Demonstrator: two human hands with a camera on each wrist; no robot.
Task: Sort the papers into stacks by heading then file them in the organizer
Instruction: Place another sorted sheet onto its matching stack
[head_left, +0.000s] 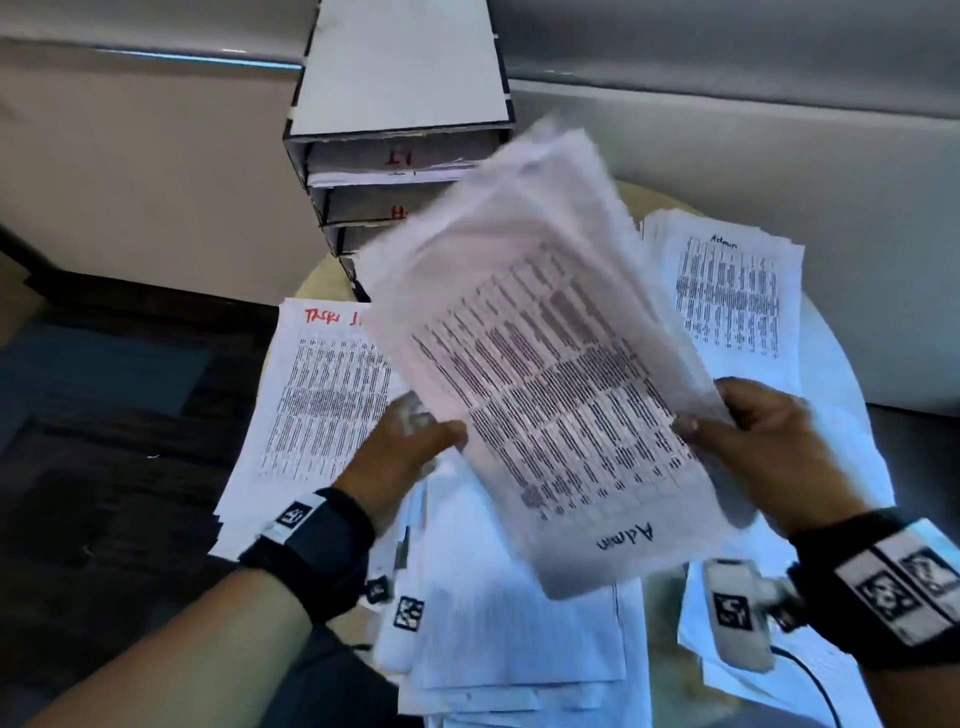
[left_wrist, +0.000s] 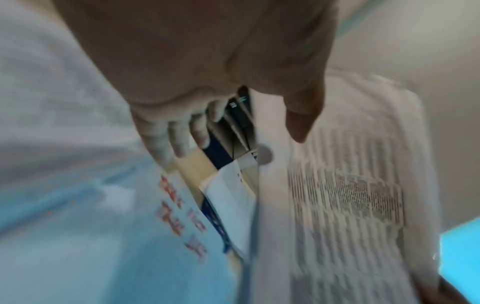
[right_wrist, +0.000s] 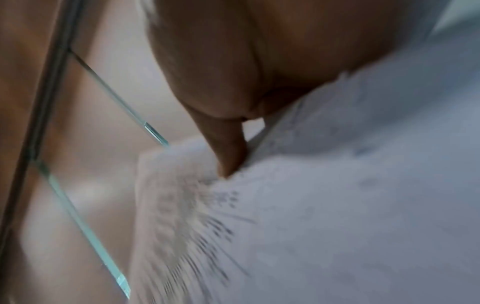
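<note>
From the head view, on the left of the round tabletop (head_left: 826, 332) you have a stack with a red heading (head_left: 317, 395), lying flat. Behind it stands the organizer (head_left: 395, 156), with stacked trays and red letters on the tray fronts; papers already lie in the top trays. Your left hand (head_left: 400, 452) is beside the left edge of the lifted bundle of papers (head_left: 545, 374). Only the left wrist view shows how this hand is: the fingers (left_wrist: 179, 135) are spread and relaxed, the thumb lies near the printed sheet, and it grips nothing. The same view shows the red heading and the organizer's dark side between fingers and bundle.

The bundle is in the air over the middle of the tabletop, tilted, its sheets uneven and blurred. The top sheet has dense printed rows and the handwritten heading "Admin" at the near end, upside down to you. Under it is a loose pile of unsorted sheets (head_left: 509, 649).

Your right hand (head_left: 753, 431) pinches the bundle's right edge; the right wrist view shows the thumb pressing on top. Far right lies another stack headed "Admin" (head_left: 727, 296).
</note>
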